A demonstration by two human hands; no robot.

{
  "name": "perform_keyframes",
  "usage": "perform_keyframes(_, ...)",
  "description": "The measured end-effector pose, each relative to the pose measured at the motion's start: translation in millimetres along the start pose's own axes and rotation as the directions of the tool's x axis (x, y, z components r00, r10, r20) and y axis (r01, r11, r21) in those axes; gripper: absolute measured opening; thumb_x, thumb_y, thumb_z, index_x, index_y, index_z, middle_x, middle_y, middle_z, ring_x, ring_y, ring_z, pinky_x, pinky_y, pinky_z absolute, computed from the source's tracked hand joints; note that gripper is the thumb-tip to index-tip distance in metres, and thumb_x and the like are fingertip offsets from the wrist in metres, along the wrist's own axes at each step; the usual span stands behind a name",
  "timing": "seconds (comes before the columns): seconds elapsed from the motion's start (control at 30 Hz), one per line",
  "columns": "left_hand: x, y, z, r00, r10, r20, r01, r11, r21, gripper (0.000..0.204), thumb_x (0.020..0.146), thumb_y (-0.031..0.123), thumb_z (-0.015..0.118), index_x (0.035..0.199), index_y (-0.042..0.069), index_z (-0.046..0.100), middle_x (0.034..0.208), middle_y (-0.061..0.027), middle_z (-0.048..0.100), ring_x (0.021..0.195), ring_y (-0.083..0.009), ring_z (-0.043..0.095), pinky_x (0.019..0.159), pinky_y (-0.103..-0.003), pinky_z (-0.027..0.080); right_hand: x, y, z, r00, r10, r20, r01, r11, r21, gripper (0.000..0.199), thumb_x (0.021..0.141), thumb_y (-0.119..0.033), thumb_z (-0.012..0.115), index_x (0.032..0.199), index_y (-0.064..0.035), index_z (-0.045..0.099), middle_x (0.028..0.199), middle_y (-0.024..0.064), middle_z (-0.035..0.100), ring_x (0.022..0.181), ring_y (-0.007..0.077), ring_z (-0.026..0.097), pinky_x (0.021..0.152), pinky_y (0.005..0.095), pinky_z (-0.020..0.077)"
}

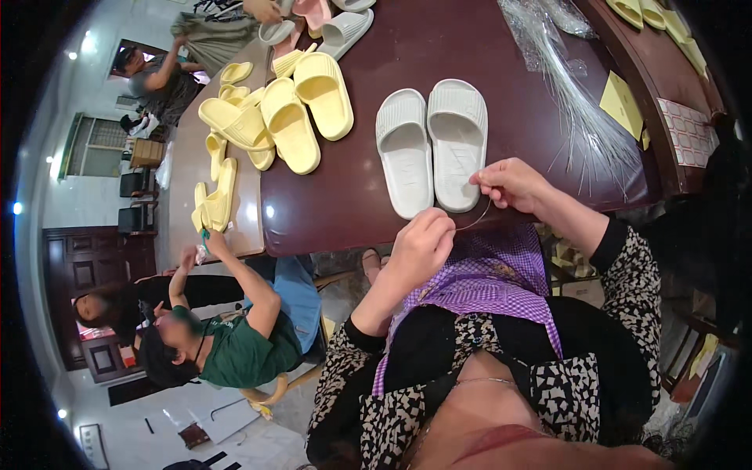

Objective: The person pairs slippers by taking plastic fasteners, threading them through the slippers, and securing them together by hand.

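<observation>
Head view: both hands, left point(421, 244) and right point(511, 184), pinch a thin tie point(478, 220) with closed fingers at the surface's point(345, 211) near edge, just beside white slippers point(432, 147).

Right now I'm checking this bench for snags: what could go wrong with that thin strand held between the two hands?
1. The thin strand is pinched only at the fingertips of the left hand and right hand; it might slip free.
2. The pair of white slippers lies close to the table edge; a tug could drag one off.
3. The bundle of clear strands fans out loosely near the right hand and may be swept aside.
</observation>
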State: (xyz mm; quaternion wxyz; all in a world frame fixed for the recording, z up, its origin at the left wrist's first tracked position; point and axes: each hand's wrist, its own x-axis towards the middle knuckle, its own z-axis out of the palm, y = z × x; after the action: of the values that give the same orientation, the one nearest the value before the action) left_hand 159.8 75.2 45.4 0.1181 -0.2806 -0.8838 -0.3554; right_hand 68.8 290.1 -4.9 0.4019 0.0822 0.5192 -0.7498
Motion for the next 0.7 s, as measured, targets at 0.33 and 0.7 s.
perform_keyframes(0.33,48,-50,38,0.967,-0.178,-0.183,0.189,0.981,0.046,0.002,0.076,0.002,0.057,0.076,0.001,0.055,0.073,-0.0157,0.056,0.067,-0.0323,0.057,0.059,-0.037,0.046,17,-34,19,0.968,-0.206,-0.141,0.202,0.978,-0.043,0.024,0.087,-0.013,0.055,0.101,0.0054,0.058,0.073,0.0045,0.059,0.060,0.0118,0.057,0.053,0.0243,0.0468)
perform_keyframes(0.7,78,-79,44,0.964,-0.145,-0.225,0.189,0.963,0.190,0.004,0.077,0.006,0.055,0.077,0.003,0.055,0.077,-0.0147,0.058,0.071,-0.0331,0.058,0.062,-0.043,0.047,34,-83,-19,0.652,-0.756,-0.061,0.464,0.462,-0.756,0.023,0.085,-0.015,0.055,0.097,0.0031,0.062,0.071,0.0051,0.061,0.062,0.0088,0.057,0.055,0.0236,0.0463)
